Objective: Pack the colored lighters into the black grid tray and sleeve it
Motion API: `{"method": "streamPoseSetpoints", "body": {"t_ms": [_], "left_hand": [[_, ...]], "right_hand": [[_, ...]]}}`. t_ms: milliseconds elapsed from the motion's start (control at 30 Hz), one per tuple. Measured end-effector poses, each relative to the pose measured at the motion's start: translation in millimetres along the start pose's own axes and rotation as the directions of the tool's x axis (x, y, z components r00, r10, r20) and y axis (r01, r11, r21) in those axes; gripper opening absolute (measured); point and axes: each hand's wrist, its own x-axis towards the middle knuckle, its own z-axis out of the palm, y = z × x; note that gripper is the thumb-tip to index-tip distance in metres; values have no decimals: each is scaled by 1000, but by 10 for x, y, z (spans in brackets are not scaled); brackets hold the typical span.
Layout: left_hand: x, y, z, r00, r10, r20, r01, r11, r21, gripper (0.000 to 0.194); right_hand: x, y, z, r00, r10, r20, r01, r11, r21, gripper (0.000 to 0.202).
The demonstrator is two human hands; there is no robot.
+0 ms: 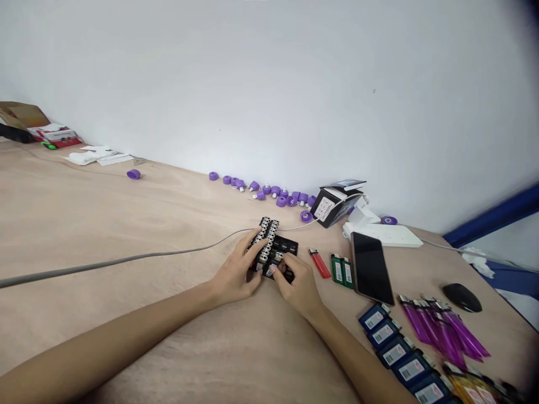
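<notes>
A black tray with small compartments lies on the table in the middle, two rows of metal-topped lighters standing in its left part. My left hand rests along the tray's left side, its fingers curved around the rows and its thumb near the front edge. At the tray's front right, my right hand pinches a small metal-topped lighter between thumb and forefinger. The fingers partly cover the tray and that lighter's body.
A grey cable crosses behind my left forearm. Purple caps line the wall. To the right are a red lighter, green lighters, a phone, a mouse, blue lighters and purple lighters.
</notes>
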Motion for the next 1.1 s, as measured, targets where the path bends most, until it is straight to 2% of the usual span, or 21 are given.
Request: {"method": "streamPoseSetpoints", "body": {"t_ms": [400,533,733,900,1000,1067,1100], "left_hand": [[6,-12,1,1000,8,5,-8,1000,4,80],[12,-3,-1,1000,10,4,-10,1000,10,78],[3,11,-8,1000,-16,20,15,999,51,72],[-20,9,4,999,-27,34,25,998,60,72],[-25,19,-2,998,-61,27,59,995,77,72],[-23,31,-14,998,-64,-2,64,993,101,71],[-23,40,-20,998,-52,-23,55,992,116,71]], "right_hand": [[-30,-1,17,999,-32,38,36,995,-94,16],[-71,30,-32,997,-55,48,62,986,-154,5],[-283,40,-222,989,-151,-11,147,975,-168,7],[-672,-22,-535,965,-255,-59,224,921,-319,15],[-930,-8,-815,960,-247,-130,142,834,-533,12],[-1065,44,-1018,969,-149,-195,-23,737,-676,8],[-1115,83,-1115,971,-61,-231,-130,677,-725,13]]}}
